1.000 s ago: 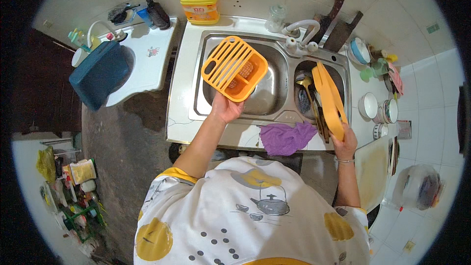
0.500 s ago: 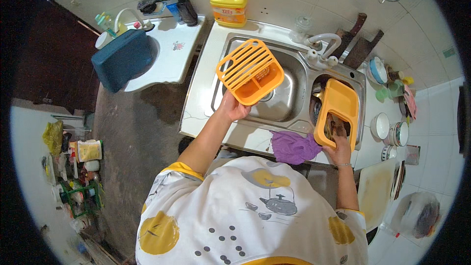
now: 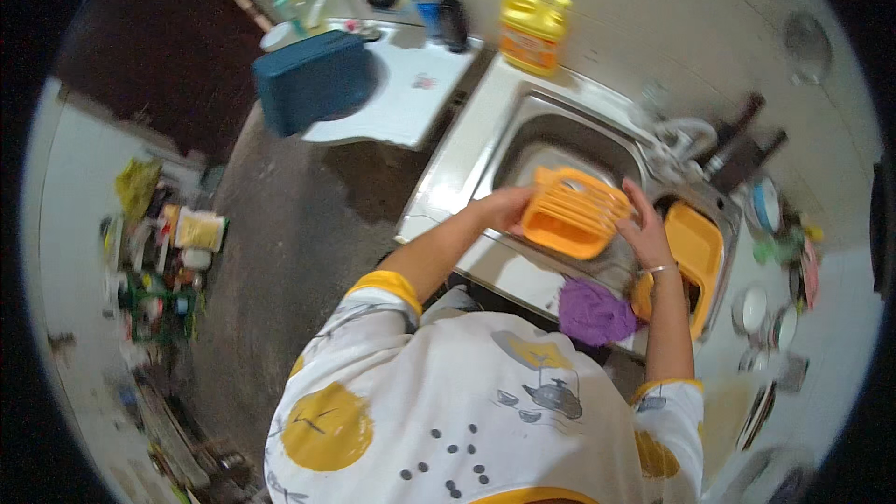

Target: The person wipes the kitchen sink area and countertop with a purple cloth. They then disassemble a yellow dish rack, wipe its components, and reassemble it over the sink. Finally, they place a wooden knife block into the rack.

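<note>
An orange slotted plastic basket (image 3: 571,213) hangs over the near edge of the left steel sink basin (image 3: 551,145). My left hand (image 3: 509,207) grips its left side and my right hand (image 3: 644,229) holds its right side. A second orange tray (image 3: 695,252) rests in the right sink basin, apart from both hands. A purple cloth (image 3: 594,312) lies on the sink's front rim just below my right forearm.
A yellow detergent bottle (image 3: 530,32) stands behind the sink. The tap (image 3: 686,135) rises between the basins. A blue tub (image 3: 313,79) sits in a white washbasin (image 3: 401,103) at the left. Bowls and dishes (image 3: 761,308) crowd the right counter. Clutter (image 3: 159,261) lines the floor at left.
My right hand let go of the orange tray, left in the right basin, and moved onto the slotted basket. The basket came down toward the sink's front edge. The view swung right.
</note>
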Tool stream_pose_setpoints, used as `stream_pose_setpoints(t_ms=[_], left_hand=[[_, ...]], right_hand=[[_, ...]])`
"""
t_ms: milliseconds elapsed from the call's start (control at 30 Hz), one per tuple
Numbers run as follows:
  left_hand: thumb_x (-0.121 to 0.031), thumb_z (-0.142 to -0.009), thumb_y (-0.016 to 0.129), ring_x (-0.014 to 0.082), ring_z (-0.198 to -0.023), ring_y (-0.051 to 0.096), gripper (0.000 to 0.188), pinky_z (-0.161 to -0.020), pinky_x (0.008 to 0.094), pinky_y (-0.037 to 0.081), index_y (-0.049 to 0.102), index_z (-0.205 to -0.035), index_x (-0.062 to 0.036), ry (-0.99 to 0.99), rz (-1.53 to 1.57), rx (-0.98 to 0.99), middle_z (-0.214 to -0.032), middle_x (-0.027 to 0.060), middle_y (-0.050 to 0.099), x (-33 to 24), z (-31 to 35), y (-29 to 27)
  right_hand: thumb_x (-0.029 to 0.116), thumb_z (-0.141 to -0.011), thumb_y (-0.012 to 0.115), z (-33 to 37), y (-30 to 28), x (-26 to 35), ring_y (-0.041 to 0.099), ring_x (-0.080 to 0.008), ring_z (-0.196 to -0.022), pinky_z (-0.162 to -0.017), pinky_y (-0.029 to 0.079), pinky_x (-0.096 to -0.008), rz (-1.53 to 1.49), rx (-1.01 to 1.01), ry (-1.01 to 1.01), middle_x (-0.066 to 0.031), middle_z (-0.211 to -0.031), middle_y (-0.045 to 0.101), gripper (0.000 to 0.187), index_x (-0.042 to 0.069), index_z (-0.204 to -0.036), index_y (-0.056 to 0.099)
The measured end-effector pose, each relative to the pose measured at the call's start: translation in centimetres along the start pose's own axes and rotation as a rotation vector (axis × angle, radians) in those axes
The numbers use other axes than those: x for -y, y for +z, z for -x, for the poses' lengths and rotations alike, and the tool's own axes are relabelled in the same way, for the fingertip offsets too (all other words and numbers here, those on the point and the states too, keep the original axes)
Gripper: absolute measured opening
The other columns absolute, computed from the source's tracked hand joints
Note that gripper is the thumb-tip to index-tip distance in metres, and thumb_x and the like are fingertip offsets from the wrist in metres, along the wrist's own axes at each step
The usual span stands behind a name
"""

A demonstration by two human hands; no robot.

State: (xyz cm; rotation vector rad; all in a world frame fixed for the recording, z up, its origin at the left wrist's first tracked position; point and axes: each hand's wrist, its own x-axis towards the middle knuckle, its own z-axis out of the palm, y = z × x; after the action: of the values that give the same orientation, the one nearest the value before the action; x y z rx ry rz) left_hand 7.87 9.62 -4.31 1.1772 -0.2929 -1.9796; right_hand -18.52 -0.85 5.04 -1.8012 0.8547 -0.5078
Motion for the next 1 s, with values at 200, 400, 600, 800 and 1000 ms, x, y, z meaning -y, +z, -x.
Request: stream_pose_setpoints(t_ms=[200,400,600,800,1000], left_hand=[[-0.065,-0.091,0.036,0.0237,-0.081,0.067,0.071,-0.065,0.0342,0.056,0.050,-0.122,-0.0015,0.185,0.010,-0.050,-0.098,0.0145,0.063,-4.5,3.4,-4.7],[-0.047,-0.090,0.056,0.0353,-0.090,0.062,0.067,-0.068,0.0427,0.056,0.031,-0.137,-0.0053,0.537,0.128,-0.644,-0.128,0.0240,0.042,-9.9,9.8,-18.3],[-0.032,-0.092,0.056,0.0238,-0.083,0.059,0.039,-0.070,0.0391,0.049,0.058,-0.100,0.0065,1.002,0.373,-1.449,-0.096,0.0133,0.062,-8.6,19.6,-46.9],[-0.055,-0.084,0.060,0.0327,-0.110,0.053,0.086,-0.092,0.0429,0.042,0.035,-0.137,0.0076,1.107,0.667,-1.495,-0.128,0.0227,0.049,-9.4,27.8,-54.8],[-0.066,-0.080,0.058,0.0137,-0.068,0.039,0.080,-0.058,0.0279,0.035,0.049,-0.123,0.0016,0.804,0.901,-1.419,-0.093,0.0070,0.049,-12.2,29.6,-56.9]], right_hand=[[0.017,-0.094,0.058,-3.3,2.3,-2.9,0.059,-0.0114,-0.089,-0.079,0.048,-0.0258,-0.479,-0.093,0.065,-0.0043,-0.104,0.062,0.031,0.000,-0.120,0.052],[0.024,-0.097,0.052,-6.4,4.0,-6.0,0.059,-0.0097,-0.083,-0.064,0.048,-0.0234,-0.204,-0.397,0.207,-0.0082,-0.106,0.063,0.040,-0.003,-0.126,0.046],[0.026,-0.098,0.050,-8.9,8.4,1.1,0.061,-0.0134,-0.079,-0.060,0.049,-0.0247,-0.789,-0.368,0.204,-0.0056,-0.102,0.061,0.034,0.003,-0.122,0.047],[0.029,-0.097,0.053,-11.5,11.2,0.9,0.051,-0.0039,-0.052,-0.038,0.036,-0.0183,-0.597,-0.436,0.242,0.0002,-0.081,0.061,0.024,0.006,-0.103,0.052],[0.029,-0.096,0.054,-12.5,14.5,4.7,0.050,-0.0033,-0.048,-0.038,0.037,-0.0170,-0.578,-0.540,0.254,0.0001,-0.076,0.061,0.022,0.007,-0.100,0.053]])
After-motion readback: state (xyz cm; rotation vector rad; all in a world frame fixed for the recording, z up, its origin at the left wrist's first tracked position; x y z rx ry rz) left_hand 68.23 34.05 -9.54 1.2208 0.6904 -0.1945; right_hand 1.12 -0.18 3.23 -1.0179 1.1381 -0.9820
